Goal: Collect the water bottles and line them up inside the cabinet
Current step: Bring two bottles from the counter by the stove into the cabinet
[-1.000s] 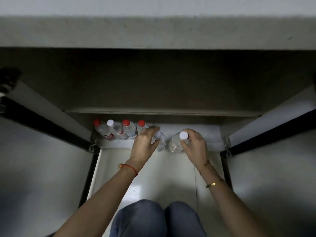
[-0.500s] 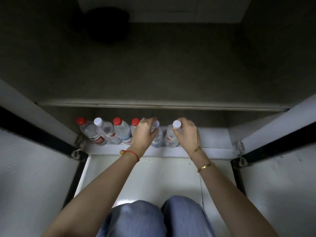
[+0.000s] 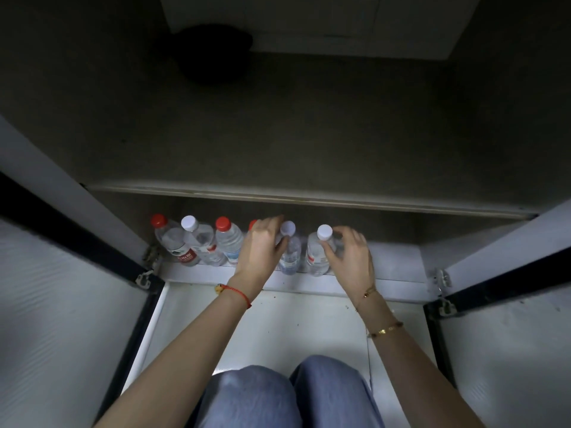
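Several clear water bottles stand in a row on the cabinet's bottom ledge. From the left come a red-capped bottle, a white-capped bottle, a second red-capped bottle and a red cap mostly hidden behind my left hand. That hand wraps the neck of a white-capped bottle. Just right of it, my right hand grips the last white-capped bottle, thumb in front and fingers behind. Both held bottles stand upright on the ledge.
Both cabinet doors hang open, the left door and the right door flanking my arms. A shelf edge runs just above the bottle caps. A dark round object sits deeper up. My knees in jeans are below.
My two hands carried their bottles deeper onto the ledge and stood them next to the row. The view has tilted, showing more of the cabinet interior.
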Demonstrator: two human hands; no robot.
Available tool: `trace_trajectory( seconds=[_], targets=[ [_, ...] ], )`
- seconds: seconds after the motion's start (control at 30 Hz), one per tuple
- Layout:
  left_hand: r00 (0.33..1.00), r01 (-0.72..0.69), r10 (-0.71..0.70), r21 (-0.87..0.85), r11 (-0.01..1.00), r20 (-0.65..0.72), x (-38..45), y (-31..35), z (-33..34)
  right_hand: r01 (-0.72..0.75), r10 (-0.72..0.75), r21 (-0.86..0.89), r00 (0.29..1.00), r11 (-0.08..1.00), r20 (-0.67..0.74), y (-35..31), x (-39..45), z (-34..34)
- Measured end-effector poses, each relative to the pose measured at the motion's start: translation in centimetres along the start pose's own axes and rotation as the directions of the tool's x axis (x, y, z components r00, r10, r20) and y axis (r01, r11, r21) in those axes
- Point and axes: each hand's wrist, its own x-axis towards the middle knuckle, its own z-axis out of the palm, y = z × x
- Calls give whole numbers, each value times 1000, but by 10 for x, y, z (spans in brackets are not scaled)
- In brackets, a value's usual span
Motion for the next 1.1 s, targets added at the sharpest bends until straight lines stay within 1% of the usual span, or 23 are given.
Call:
trace_trajectory(
  seconds=[0.07, 0.17, 0.23, 0.37, 0.53, 0.77, 0.9, 1.1],
  targets=[
    [999, -27, 28, 46, 999, -18, -10, -1, -9, 28, -28, -16, 1000, 999, 2, 4, -6, -6],
    [999, -43, 44, 111, 993, -5, -26, 1, -31, 55, -56, -42, 998, 998, -19, -1, -17, -26],
    [999, -42, 41, 134, 990, 13, -38, 6, -55, 55, -55, -43, 998, 998, -22, -13, -27, -50],
    [999, -41, 33, 197, 980, 42, -62, 31, -123, 30, -29, -37, 999, 999, 30, -55, -47, -117],
    [1000, -26, 22, 233, 972, 16, -95, 88, -235, 44, -38, -58, 994, 997, 99, -127, -79, -224],
    [996, 85, -84, 222, 971, -12, -146, 185, -407, 15, -5, -64, 988, 998, 155, -239, -115, -379],
    [994, 105, -95, 223, 969, -53, -173, 238, -489, 73, -68, -30, 988, 997, 136, -294, -127, -451],
    [987, 116, -88, 225, 967, -132, -212, 309, -574, 151, -148, -21, 982, 988, 117, -348, -148, -532]
  ],
)
